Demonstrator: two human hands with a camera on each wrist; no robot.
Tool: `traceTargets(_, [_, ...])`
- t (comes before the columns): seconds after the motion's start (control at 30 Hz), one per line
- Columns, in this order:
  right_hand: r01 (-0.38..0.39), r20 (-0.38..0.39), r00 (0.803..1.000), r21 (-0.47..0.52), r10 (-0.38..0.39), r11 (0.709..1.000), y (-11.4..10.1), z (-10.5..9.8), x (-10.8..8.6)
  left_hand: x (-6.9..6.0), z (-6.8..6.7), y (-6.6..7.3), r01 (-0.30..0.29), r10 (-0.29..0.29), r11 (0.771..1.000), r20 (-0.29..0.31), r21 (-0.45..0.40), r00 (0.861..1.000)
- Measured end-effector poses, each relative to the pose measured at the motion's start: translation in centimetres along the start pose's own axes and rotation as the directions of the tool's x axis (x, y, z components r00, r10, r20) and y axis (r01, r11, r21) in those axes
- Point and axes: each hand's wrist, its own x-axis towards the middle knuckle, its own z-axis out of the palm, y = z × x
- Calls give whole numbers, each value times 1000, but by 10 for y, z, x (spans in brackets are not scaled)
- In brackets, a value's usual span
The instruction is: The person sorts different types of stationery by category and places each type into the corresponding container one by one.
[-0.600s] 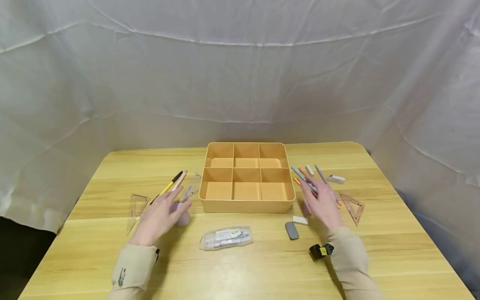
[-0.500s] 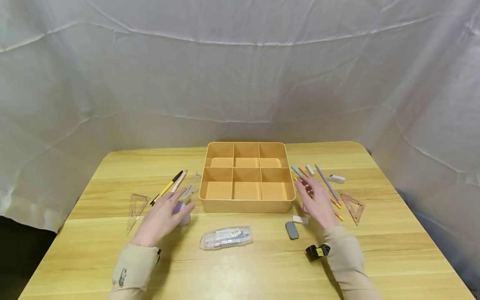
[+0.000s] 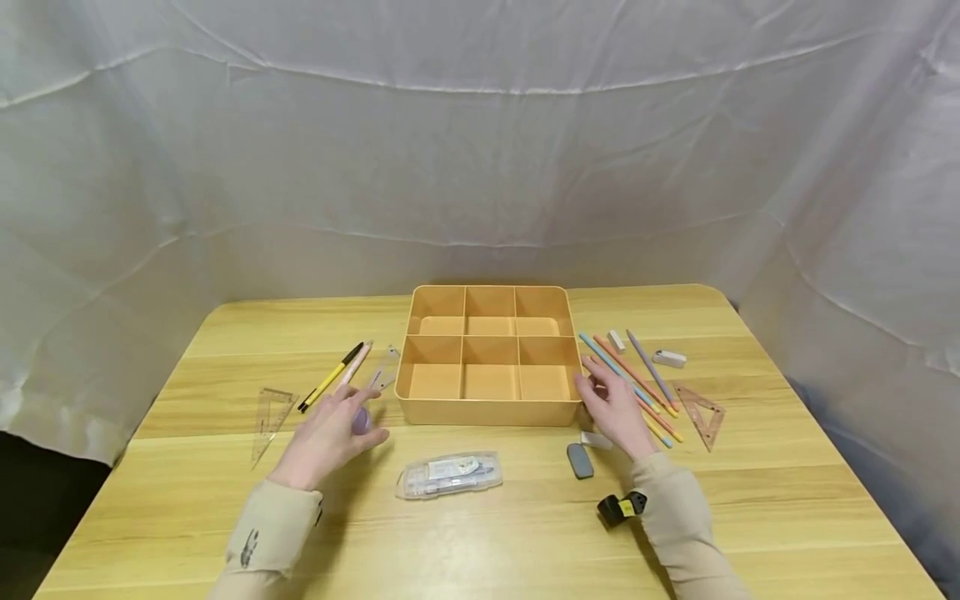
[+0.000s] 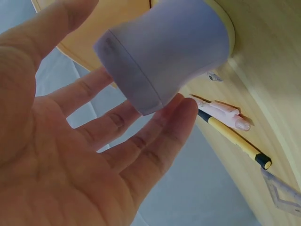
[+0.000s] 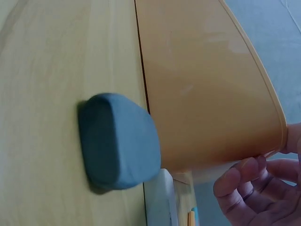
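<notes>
On the wooden table (image 3: pixel 480 550): one lavender container (image 3: pixel 362 422), upright, left hand (image 3: pixel 321 443) beside it, fingers extended, unclasped; one orange six-compartment box (image 3: pixel 487 413), right hand (image 3: pixel 617 415) at near-right corner, grip indeterminable

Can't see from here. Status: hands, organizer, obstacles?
Left hand spread around lavender object; right hand at right side of organizer, grip unclear. Organizer upright. Clear case in front, seemingly not blocking.

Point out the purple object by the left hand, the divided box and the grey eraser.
Purple object (image 4: pixel 164 54): left wrist view, on its curved side.
Divided box (image 3: pixel 487 413): head view, on its front wall.
Grey eraser (image 5: pixel 121 142): right wrist view, on the middle of its body.
</notes>
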Motion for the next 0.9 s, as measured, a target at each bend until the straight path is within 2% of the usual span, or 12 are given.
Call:
traceTargets(0.23, [-9,44,999,43,7,999,-1,-5,-2,0,-3,4,11,-11,1000,28,10,1000])
traceTargets(0.37, [-25,70,997,56,21,998,0,-7,-3,0,-5,3,-4,3,1000,14,27,1000])
traceTargets(0.5, [-29,71,997,56,25,998,1,-7,-4,1,-5,2,-23,23,999,6,35,1000])
traceTargets(0.7, [-2,58,998,27,1,1000,3,-6,-2,1,-5,1,15,-15,1000,32,9,999])
traceTargets(0.9, [12,40,999,7,-12,1000,5,-5,-1,4,-8,2,-3,3,1000,10,7,1000])
